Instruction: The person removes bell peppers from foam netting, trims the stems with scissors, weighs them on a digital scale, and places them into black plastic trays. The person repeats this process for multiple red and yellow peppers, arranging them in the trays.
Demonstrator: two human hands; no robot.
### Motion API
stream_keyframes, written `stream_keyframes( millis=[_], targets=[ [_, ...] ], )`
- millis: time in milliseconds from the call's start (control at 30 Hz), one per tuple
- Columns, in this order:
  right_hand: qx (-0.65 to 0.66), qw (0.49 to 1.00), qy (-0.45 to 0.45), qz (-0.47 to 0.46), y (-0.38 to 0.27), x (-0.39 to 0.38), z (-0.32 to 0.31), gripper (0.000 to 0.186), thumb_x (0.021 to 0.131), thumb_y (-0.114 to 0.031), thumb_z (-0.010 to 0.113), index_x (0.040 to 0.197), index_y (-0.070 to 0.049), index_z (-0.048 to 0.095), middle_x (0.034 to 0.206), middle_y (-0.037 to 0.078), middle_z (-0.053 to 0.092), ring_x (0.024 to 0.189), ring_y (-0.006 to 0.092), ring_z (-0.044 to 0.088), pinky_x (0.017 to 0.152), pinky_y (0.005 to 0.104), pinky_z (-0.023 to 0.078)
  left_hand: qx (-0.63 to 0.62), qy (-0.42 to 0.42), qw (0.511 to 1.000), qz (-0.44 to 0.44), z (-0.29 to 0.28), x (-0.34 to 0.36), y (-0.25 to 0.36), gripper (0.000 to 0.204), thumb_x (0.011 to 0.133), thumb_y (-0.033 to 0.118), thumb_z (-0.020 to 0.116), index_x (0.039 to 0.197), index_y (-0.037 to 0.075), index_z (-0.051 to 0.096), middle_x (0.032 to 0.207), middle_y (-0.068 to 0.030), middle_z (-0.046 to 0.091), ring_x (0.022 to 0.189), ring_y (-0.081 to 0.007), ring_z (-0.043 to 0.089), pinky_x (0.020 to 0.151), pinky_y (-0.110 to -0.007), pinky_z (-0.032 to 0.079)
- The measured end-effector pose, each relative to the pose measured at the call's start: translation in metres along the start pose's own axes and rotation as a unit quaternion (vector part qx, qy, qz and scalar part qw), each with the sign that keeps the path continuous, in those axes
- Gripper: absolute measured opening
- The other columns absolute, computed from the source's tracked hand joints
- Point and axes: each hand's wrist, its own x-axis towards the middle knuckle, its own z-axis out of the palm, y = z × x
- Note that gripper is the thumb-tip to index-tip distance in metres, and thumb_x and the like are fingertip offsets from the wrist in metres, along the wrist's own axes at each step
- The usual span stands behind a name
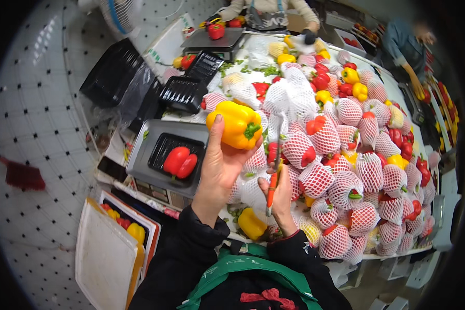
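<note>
A yellow bell pepper with a green stem rests in my left hand, whose fingers curl round its underside. My right hand grips a slim knife by its orange handle, blade pointing away from me just right of the pepper. To the left, a red bell pepper lies in a black plastic tray, which sits in a larger grey pan. Another yellow pepper is on the table near my body. Many peppers in white foam net sleeves are heaped to the right.
Stacked black trays and a scale stand at the back left. Beside the table's left edge is a white foam box holding peppers. Two other people work beyond the far edge and at far right. A fan stands far left.
</note>
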Motion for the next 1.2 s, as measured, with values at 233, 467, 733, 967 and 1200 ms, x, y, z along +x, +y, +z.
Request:
stream_keyframes(
  millis=[233,467,733,967,1200],
  targets=[
    [0.244,0.969,0.011,0.023,-0.027,-0.017,-0.008,0.054,0.083,-0.031,0.065,0.122,0.001,0.046,0.1,0.007,0.056,0.074,0.0081,0.047,0.067,0.0231,0.042,0.347,0.159,0.866,0.323,-0.076,-0.003,0.112,0.061,0.078,0.023,0.075,0.127,0.004,0.042,0.114,-0.0144,0.055,0.101,-0.0231,0.058,0.084,-0.036,0.051],
    [0.259,0.964,-0.056,0.0,-0.048,-0.036,0.011,0.048,0.089,-0.033,0.06,0.119,0.004,0.048,0.097,0.01,0.059,0.084,0.0137,0.055,0.075,0.0252,0.044,0.646,0.309,0.643,0.272,-0.224,0.038,0.152,0.079,0.055,0.029,0.084,0.126,0.01,0.054,0.118,-0.0197,0.054,0.108,-0.0327,0.055,0.093,-0.041,0.045],
    [0.159,0.983,-0.07,0.06,-0.056,-0.049,0.025,0.034,0.089,-0.016,0.061,0.117,0.002,0.05,0.095,0.008,0.061,0.082,0.0124,0.057,0.074,0.0238,0.045,0.77,0.316,0.489,0.259,-0.181,0.016,0.122,0.063,0.072,0.037,0.075,0.123,0.005,0.057,0.116,-0.0195,0.059,0.112,-0.0332,0.054,0.094,-0.038,0.044],
    [-0.176,0.983,-0.014,-0.046,-0.018,-0.039,0.012,0.031,0.078,-0.01,0.068,0.106,0.0,0.06,0.08,0.006,0.063,0.074,0.0138,0.059,0.066,0.0267,0.047,0.464,-0.162,0.772,0.403,-0.075,-0.076,0.027,0.026,0.073,0.002,0.069,0.096,0.007,0.058,0.089,-0.0097,0.053,0.084,-0.0256,0.058,0.074,-0.035,0.048],
    [-0.278,0.959,-0.014,-0.06,0.044,-0.055,-0.013,0.041,0.071,-0.013,0.073,0.108,0.0,0.059,0.079,0.008,0.061,0.071,0.0169,0.058,0.064,0.0283,0.047,0.362,-0.265,0.819,0.358,-0.077,-0.108,0.024,0.024,0.07,-0.009,0.061,0.087,0.006,0.053,0.087,-0.0084,0.048,0.08,-0.0265,0.054,0.066,-0.035,0.044]
  ],
)
